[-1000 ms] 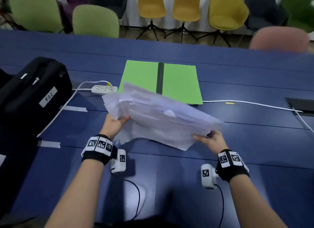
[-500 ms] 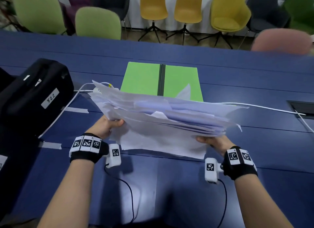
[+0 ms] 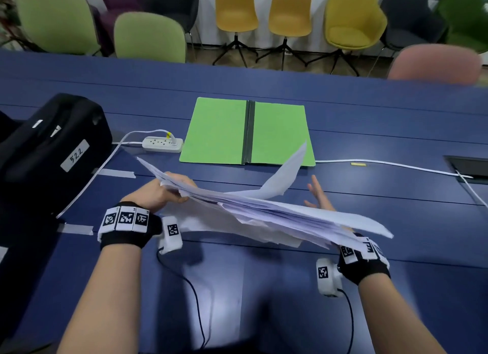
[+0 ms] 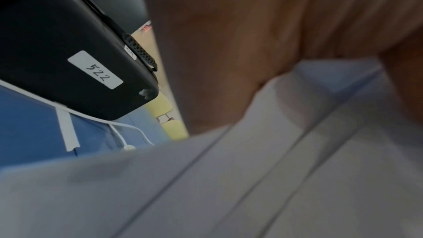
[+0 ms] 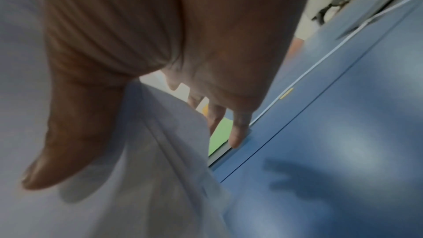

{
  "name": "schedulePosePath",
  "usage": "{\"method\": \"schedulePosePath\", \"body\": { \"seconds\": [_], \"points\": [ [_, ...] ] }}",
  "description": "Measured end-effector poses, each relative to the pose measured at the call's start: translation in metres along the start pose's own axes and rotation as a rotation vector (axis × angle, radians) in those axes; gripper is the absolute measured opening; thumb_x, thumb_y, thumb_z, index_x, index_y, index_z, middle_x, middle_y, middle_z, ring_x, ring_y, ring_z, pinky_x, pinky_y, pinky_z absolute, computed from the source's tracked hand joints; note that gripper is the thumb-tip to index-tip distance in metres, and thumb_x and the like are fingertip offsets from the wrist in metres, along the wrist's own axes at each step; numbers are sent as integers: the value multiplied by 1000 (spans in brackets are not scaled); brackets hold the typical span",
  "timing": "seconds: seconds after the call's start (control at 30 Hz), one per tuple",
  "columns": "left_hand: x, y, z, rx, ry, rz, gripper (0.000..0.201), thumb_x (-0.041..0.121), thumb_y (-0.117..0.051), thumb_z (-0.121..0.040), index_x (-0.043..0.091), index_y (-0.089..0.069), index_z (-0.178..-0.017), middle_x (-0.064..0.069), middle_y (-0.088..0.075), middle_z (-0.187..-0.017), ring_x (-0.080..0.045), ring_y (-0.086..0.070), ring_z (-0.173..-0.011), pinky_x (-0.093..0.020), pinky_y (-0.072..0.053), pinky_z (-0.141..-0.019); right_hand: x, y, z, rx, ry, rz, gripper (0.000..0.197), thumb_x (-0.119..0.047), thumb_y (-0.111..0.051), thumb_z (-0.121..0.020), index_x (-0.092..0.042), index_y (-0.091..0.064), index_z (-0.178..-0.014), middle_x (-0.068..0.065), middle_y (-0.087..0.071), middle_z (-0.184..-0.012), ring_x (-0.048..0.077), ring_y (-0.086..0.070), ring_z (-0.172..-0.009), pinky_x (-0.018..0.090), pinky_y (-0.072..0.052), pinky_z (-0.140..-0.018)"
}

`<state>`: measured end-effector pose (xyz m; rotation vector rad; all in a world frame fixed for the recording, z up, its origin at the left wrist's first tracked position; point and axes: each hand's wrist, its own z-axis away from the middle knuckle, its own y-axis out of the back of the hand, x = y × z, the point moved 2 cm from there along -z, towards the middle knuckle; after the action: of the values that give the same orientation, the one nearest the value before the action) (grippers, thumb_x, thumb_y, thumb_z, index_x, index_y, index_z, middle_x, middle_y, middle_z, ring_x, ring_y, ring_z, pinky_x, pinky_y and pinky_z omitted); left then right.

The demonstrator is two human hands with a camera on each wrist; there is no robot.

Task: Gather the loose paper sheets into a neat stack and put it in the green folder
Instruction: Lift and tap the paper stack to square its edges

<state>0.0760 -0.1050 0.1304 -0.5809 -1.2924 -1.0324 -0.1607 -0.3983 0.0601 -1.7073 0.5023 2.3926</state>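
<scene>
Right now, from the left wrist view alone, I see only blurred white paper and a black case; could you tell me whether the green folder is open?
Observer: Yes, the green card folder lies open and flat on the blue table, beyond the white paper stack.
Operator: Thank you; what is the right hand doing?
Observer: The right hand is at the stack's right end, fingers straight and spread, no grip.
Operator: Is the stack tidy?
Observer: No; one white sheet curls up off it toward the folder.
</scene>
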Motion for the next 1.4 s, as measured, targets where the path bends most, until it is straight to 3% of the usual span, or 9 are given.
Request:
{"method": "schedulePosePath", "body": {
  "seconds": [0.13, 0.27, 0.37, 0.5, 0.73, 0.87, 1.03, 1.23, 1.4],
  "points": [
    [0, 2, -8, 87, 1, 42, 17, 1, -64, -74, 15, -71, -79, 6, -75, -78, -17, -69, -88, -29, -53, -82, -10, -7, 11, -61, -135, -110, 75, -38, -86, -60, -33, -48, -125, -19, -50, -129, 18, -49, -127, 13, -46, -91],
    [8, -14, -17, 255, -14, 237, 25, -5, -66, -79, 17, -65, -92, 13, -75, -80, 1, -69, -78, -14, -52, -72, 4, -11, 21, 141, -176, -158, 36, -12, -75, -78, -14, -61, -111, -12, -62, -96, -1, -58, -80, -3, -42, -53],
    [21, -18, -18, 301, -23, 139, 22, -10, -59, -83, 11, -64, -87, 8, -75, -76, 0, -67, -75, -17, -55, -71, 21, -12, 14, 183, -174, -223, 94, -43, -91, -50, -9, -50, -127, -6, -54, -126, 4, -61, -99, 9, -50, -80],
    [52, -16, -13, 148, -51, -23, 21, 8, -67, -66, -2, -65, -85, -27, -68, -96, -25, -64, -92, -48, -50, -91, 25, -5, -2, 112, 25, -212, 87, -26, -78, -73, -66, -26, -131, -45, -29, -138, -21, -38, -123, 33, -34, -113],
    [69, -19, -16, 229, -114, 72, 27, -11, -64, -75, 13, -64, -88, 15, -74, -74, 5, -67, -75, -10, -51, -72, 36, -3, 15, 198, -383, -368, 87, -40, -86, -60, -9, -48, -132, 4, -53, -131, 21, -67, -94, 21, -52, -49],
    [43, -25, -32, 467, -58, 223, 32, -10, -57, -85, 10, -60, -110, 2, -70, -97, -10, -67, -90, -26, -52, -87, 12, -5, 12, 357, -140, -179, 12, -9, -74, -79, -9, -65, -88, -16, -67, -56, -5, -63, -60, 2, -43, -49],
    [9, -48, -46, 678, 115, 390, 32, -2, -57, -89, -3, -56, -121, -10, -63, -102, -24, -60, -97, -32, -50, -82, -12, -10, -1, 523, 3, -120, 10, -10, -68, -84, -7, -68, -93, 1, -72, -86, 12, -65, -80, 31, -53, -80],
    [-12, -53, -31, 649, 109, 392, 49, 20, -72, -80, -3, -56, -120, -9, -64, -113, -21, -60, -104, -32, -44, -96, -43, -5, 14, 664, 186, -179, 18, -12, -71, -81, 2, -63, -75, -2, -62, -67, -1, -55, -53, 20, -44, -57],
    [-50, -70, -25, 566, 234, 347, 24, -3, -71, -78, 8, -62, -97, 0, -69, -87, -10, -66, -75, -10, -51, -58, 4, -18, 12, 571, 18, -257, 29, 6, -75, -73, -3, -64, -98, 6, -67, -89, -10, -64, -60, 5, -49, -56]
  ]
}}
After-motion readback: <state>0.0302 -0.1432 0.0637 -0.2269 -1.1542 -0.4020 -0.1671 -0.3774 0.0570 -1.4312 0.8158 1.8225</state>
